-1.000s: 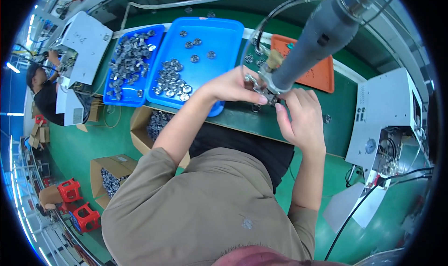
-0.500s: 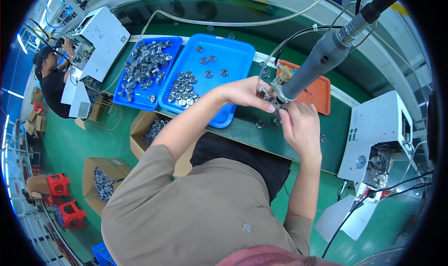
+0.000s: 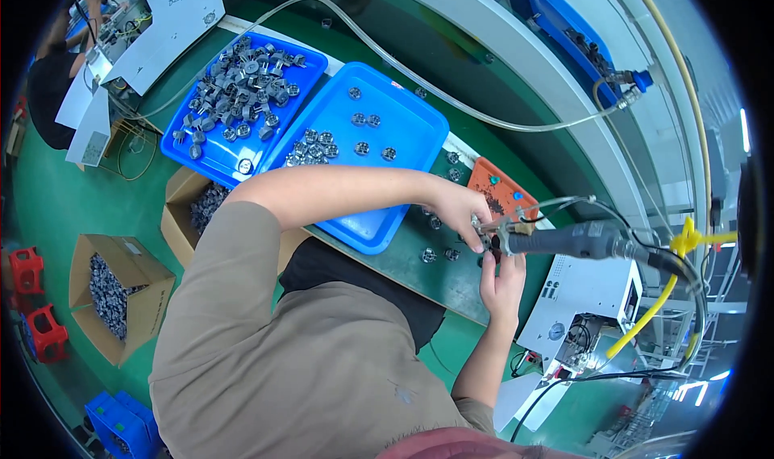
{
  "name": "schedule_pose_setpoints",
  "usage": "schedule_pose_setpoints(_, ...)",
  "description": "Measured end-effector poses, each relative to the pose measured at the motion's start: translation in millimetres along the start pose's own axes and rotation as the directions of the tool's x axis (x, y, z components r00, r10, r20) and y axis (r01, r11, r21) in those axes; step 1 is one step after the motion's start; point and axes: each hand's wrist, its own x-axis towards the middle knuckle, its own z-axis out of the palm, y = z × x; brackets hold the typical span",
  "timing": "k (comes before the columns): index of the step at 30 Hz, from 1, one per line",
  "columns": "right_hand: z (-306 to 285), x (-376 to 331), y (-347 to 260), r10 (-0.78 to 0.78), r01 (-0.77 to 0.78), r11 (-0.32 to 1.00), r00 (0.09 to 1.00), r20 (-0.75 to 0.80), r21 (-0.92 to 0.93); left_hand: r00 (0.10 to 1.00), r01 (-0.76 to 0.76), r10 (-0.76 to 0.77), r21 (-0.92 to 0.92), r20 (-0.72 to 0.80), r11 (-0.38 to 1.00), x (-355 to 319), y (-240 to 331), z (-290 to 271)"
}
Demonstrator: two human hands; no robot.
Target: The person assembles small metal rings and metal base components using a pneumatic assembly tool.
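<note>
My left hand [image 3: 461,211] and my right hand [image 3: 503,288] meet above the right part of the green bench, fingers closed around a small dark part [image 3: 488,246]. The tip of a grey power screwdriver [image 3: 564,240] comes in from the right against this part. Fingers and the tool's nozzle hide most of the part. Several small round clear-and-metal parts [image 3: 428,255] lie on the bench just left of my hands. Beyond them is an orange tray [image 3: 482,174] with a scatter of tiny dark pieces and a few small coloured bits.
A light blue tray [image 3: 415,128] holds round parts under my left forearm; a darker blue tray [image 3: 222,149] beside it is heaped with grey parts. Cartons of parts [image 3: 149,286] stand on the floor. White machines [image 3: 556,298] flank the bench. A clear hose [image 3: 387,60] crosses behind. A person works far left.
The view has swung, so the screwdriver now lies nearly level in the picture instead of slanting up. Both hands are still together at its tip.
</note>
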Motion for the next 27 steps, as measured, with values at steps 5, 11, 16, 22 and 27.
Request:
schedule_pose_setpoints(5,-0.8,-1.3,9.8,-0.135,0.126,0.973,0.99,-0.031,-0.195,0.985,-0.066,0.032,0.197,0.169,0.978,-21.0,8.6,-68.2)
schedule_pose_setpoints(11,3.6,-31.1,23.6,0.125,-0.124,0.992,0.991,0.036,-0.025,0.732,0.5,0.038,0.574,-0.68,0.649,-37.5,-74.9,-209.0)
schedule_pose_setpoints(16,12.1,-20.4,14.5,0.176,-0.174,0.983,0.984,-0.028,0.055,0.708,0.694,-0.354,0.507,-0.611,0.511,-18.6,-98.6,-221.6)
schedule_pose_setpoints(22,24.1,-20.0,22.6,0.16,-0.161,0.987,0.986,-0.036,-0.01,0.791,0.605,-0.272,0.633,-0.549,0.483,-9.7,-97.6,-228.0)
schedule_pose_setpoints(27,18.4,-22.8,29.3,0.174,-0.175,0.982,0.984,0.022,0.071,0.894,0.379,-0.063,0.673,-0.445,0.635,-51.7,-52.1,-166.8)
